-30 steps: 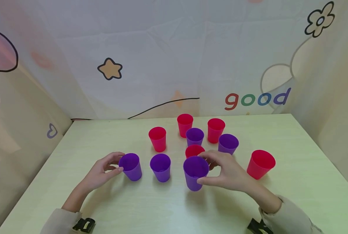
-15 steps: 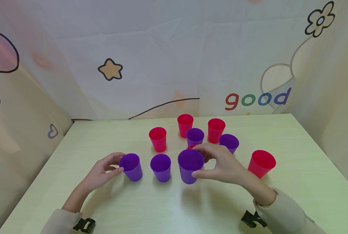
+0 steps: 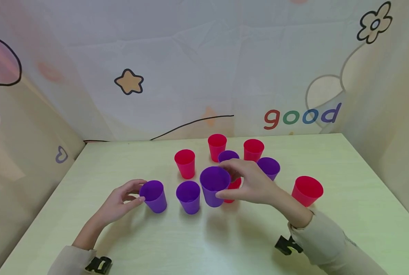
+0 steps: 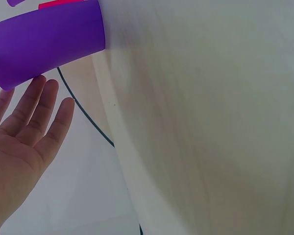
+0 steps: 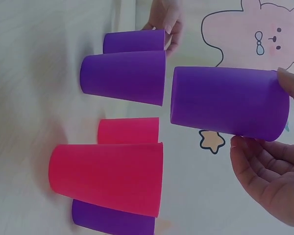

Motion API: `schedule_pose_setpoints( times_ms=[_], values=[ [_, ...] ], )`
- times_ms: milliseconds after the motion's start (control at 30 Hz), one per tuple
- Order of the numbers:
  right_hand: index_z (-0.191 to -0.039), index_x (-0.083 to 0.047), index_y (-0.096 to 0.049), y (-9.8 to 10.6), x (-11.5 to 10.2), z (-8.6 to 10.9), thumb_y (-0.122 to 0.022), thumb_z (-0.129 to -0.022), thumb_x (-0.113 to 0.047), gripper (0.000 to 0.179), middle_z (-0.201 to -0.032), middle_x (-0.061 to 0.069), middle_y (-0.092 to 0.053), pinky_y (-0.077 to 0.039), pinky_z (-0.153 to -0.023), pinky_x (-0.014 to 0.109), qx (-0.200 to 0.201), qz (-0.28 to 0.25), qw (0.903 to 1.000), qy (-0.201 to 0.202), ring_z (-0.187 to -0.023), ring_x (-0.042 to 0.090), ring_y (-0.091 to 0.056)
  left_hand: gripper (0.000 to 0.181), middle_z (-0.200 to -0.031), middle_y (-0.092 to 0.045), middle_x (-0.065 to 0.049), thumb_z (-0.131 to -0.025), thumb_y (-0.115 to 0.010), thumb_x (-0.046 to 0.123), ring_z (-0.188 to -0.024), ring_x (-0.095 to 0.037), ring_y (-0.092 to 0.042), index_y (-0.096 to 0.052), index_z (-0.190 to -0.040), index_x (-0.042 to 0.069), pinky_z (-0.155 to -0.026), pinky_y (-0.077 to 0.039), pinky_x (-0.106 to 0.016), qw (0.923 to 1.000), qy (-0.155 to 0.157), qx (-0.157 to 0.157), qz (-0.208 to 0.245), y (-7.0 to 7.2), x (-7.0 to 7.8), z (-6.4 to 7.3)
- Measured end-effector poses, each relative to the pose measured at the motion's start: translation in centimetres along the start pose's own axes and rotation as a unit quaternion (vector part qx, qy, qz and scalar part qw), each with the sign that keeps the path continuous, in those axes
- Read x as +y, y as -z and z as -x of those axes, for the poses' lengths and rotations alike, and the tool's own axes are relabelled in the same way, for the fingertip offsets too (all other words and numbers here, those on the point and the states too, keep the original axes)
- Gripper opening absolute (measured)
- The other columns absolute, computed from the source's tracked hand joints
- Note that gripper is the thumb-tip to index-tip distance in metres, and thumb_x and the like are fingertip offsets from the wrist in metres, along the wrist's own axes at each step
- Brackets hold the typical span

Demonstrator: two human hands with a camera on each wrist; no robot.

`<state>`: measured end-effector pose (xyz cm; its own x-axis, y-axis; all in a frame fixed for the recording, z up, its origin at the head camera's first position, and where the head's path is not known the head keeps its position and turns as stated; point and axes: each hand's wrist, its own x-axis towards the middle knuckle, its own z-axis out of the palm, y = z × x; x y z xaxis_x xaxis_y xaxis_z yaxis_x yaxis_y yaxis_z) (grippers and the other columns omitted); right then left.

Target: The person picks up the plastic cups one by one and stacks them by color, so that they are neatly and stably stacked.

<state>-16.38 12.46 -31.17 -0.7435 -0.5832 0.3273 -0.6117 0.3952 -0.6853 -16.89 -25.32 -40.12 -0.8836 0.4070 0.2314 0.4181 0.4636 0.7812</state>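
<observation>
Purple cup (image 3: 214, 187) is being held upright above the tabletop (image 3: 149, 244), the right hand (image 3: 250, 181) pinching it between thumb and fingers. The left hand (image 3: 120, 202) is lightly pinching a second purple cup (image 3: 154, 196), standing at the left. The right wrist view is showing a front red cup (image 5: 108, 178) that the head view is partly hiding. Another red cup (image 3: 217, 148) is standing near the far edge; broad tabletop is stretching from the rightmost red cup (image 3: 307, 191) toward the right edge.

Right hand (image 3: 254, 183) holding one purple cup (image 3: 211, 191) above the desk (image 3: 177, 244); left hand (image 3: 120, 200) gripping the leftmost purple cup (image 3: 154, 199); five red cups (image 3: 185, 165) standing upright.
</observation>
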Motion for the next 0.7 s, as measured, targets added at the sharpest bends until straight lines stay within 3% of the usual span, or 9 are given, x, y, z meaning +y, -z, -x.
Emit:
schedule_pose_setpoints(
  times_ms=[267,567,700],
  values=[
    [-0.115,-0.007,-0.057,-0.3,-0.3,-1.4,-0.079,-0.068,-0.027,0.055,-0.095,-0.004,-0.062,-0.051,-0.069,0.026,-0.009,0.008,0.9998,-0.015,-0.081,0.009,-0.059,0.039,-0.108,-0.061,-0.013,-0.085,-0.062,0.005,-0.096,-0.018,-0.057,-0.05,-0.122,0.002,-0.077,-0.05,-0.027,0.9999,-0.009,0.0,-0.004,0.1,0.1,-0.1],
    [-0.114,-0.007,-0.057,-0.8,-0.6,-2.7,-0.078,-0.069,-0.027,0.053,-0.095,-0.003,-0.061,-0.051,-0.067,0.026,-0.015,-0.001,0.9998,-0.008,-0.081,0.012,-0.058,0.038,-0.107,-0.061,-0.014,-0.086,-0.061,0.004,-0.096,-0.027,-0.057,-0.05,-0.122,0.002,-0.076,-0.05,-0.028,0.9999,-0.014,-0.001,-0.001,0.2,0.5,-0.1],
    [-0.113,-0.007,-0.058,-1.0,-0.8,-3.2,-0.078,-0.069,-0.027,0.052,-0.093,-0.003,-0.061,-0.051,-0.066,0.026,-0.024,-0.002,0.9997,-0.006,-0.081,0.013,-0.057,0.038,-0.107,-0.062,-0.013,-0.085,-0.062,0.005,-0.095,-0.022,-0.058,-0.05,-0.121,0.002,-0.076,-0.05,-0.028,0.9999,-0.009,-0.003,-0.004,0.2,0.3,-0.1]
  ],
)
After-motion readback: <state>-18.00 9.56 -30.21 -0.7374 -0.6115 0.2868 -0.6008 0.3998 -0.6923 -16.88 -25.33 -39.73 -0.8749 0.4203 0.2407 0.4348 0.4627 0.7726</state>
